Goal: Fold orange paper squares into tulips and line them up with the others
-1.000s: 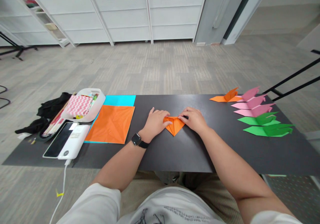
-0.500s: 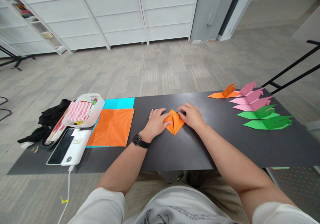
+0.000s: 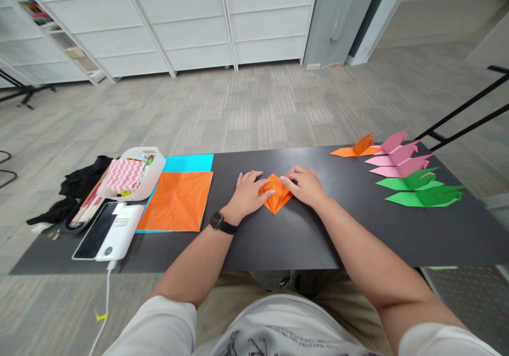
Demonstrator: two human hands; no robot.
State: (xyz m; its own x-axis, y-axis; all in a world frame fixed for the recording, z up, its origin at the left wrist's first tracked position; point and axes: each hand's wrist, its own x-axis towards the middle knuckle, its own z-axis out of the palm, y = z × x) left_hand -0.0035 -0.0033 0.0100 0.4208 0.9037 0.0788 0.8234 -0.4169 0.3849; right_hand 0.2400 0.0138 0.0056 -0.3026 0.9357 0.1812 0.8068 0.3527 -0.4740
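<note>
A small folded orange paper lies on the black table, its point toward me. My left hand, with a black watch on the wrist, presses flat on the paper's left side. My right hand rests on its right side, fingertips on the upper flap near the middle. Both hands touch the paper; neither lifts it off the table.
A flat orange sheet lies on a cyan sheet to the left. Further left stand a white basket, a phone on a white power bank and black cloth. Finished orange, pink and green folded pieces line the right.
The folded paper's top went from a flat edge to a raised point. My right fingers have moved in over the upper flap. The view shifted slightly.
</note>
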